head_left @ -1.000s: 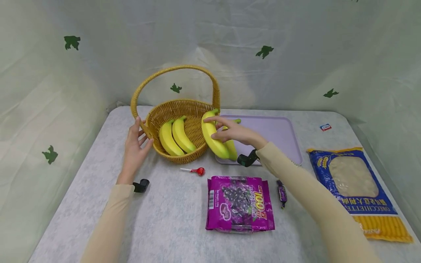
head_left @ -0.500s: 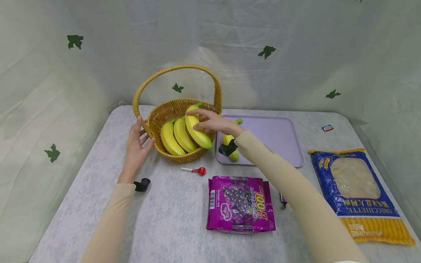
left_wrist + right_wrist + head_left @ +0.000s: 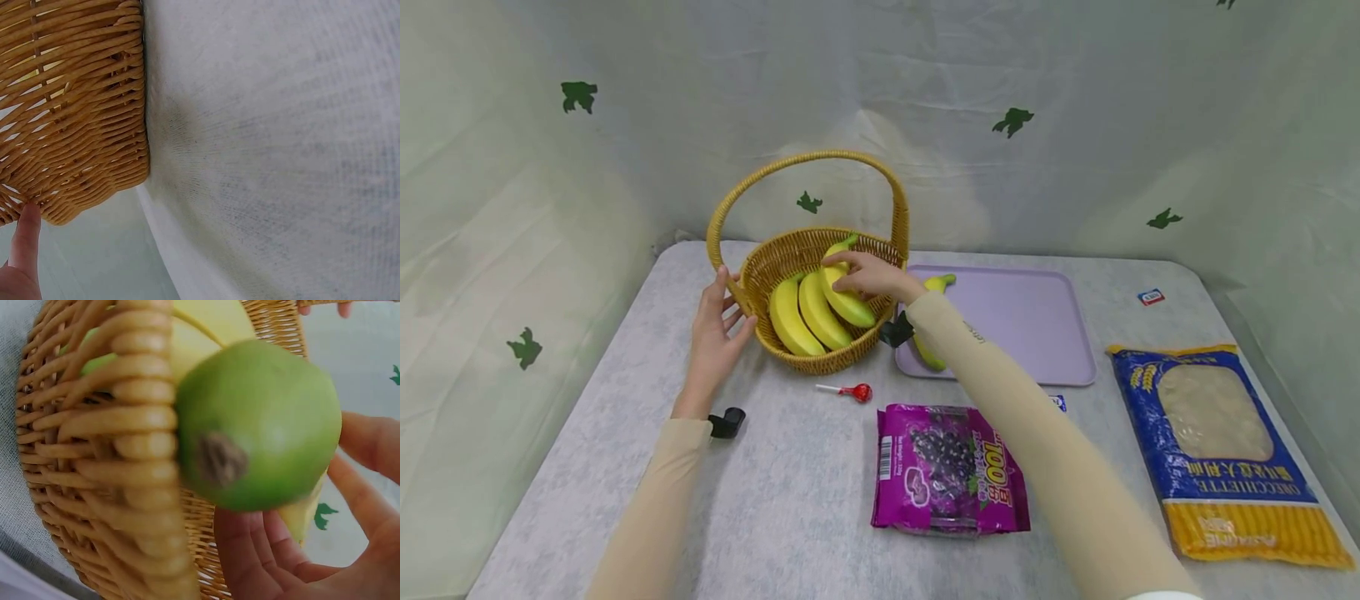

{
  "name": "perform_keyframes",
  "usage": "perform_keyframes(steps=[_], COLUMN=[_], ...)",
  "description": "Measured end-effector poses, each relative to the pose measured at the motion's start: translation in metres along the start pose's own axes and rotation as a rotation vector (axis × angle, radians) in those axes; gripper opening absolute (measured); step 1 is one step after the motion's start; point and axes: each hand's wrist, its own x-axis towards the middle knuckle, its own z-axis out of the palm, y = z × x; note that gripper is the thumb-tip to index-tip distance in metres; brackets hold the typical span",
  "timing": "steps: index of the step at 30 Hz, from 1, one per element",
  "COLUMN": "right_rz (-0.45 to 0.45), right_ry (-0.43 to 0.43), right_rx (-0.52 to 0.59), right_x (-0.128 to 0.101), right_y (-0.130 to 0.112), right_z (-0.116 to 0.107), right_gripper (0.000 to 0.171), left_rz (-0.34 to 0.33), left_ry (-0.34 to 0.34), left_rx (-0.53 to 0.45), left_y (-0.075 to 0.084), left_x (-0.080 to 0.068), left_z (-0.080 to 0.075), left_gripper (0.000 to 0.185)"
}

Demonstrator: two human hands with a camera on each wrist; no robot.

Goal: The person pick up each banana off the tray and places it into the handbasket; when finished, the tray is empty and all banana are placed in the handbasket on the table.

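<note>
My right hand (image 3: 868,277) grips a yellow banana (image 3: 850,304) inside the wicker basket (image 3: 805,362), fingers on one side and thumb on the other. The right wrist view shows this banana's green end (image 3: 262,425) close to the woven rim. Two more bananas (image 3: 792,321) lie side by side to its left in the basket. My left hand (image 3: 713,337) holds the basket's left side at the foot of its tall handle; in the left wrist view one straight finger (image 3: 26,240) presses the wicker. Another banana (image 3: 931,354) lies on the lilac tray (image 3: 1015,325), partly behind my right forearm.
A red lollipop (image 3: 857,392) lies before the basket. Nearer is a purple candy bag (image 3: 951,471). A small wrapped candy (image 3: 1057,402) shows beside my right sleeve. At the right lie a blue and yellow pasta bag (image 3: 1225,450) and a small red-blue packet (image 3: 1150,297).
My right hand has carried the banana leftward from over the tray's edge into the basket, beside the other two. My left hand has stayed on the basket.
</note>
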Motion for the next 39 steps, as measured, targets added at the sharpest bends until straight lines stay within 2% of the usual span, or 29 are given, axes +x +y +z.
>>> perform_keyframes(steps=[3,11,16,19,26,29,34,39], right_rz=[0.015,0.071,0.045,0.023,-0.065,-0.111,-0.131,-0.106], right_ry=[0.013,-0.021,0.004,0.019,0.065,0.064,0.09,0.136], right_rx=[-0.05,-0.229,-0.236,-0.175,0.142,0.232,0.258,0.315], right_x=[0.004,0.009,0.007,0.003,-0.018,-0.029,-0.049,-0.068], right_y=[0.001,0.0,0.002,0.003,0.007,0.014,0.032,0.055], right_z=[0.004,0.012,0.012,0.01,-0.007,-0.017,-0.032,-0.043], right_gripper=[0.048,0.051,0.05,0.049,0.044,0.044,0.048,0.05], left_rz=[0.001,0.001,-0.002,0.0,-0.005,-0.007,-0.008,-0.013], left_ry=[0.0,-0.009,-0.004,0.0,0.007,0.008,0.005,0.002], left_rx=[-0.002,0.0,-0.005,-0.006,-0.016,-0.015,-0.015,-0.02], left_y=[0.0,0.001,0.001,0.001,-0.001,-0.001,-0.001,-0.001], left_x=[0.0,0.0,0.0,0.0,0.0,0.0,0.0,0.0], left_z=[-0.001,-0.001,0.0,0.0,-0.001,-0.001,0.0,0.0], left_gripper=[0.099,0.097,0.098,0.098,0.096,0.096,0.097,0.096])
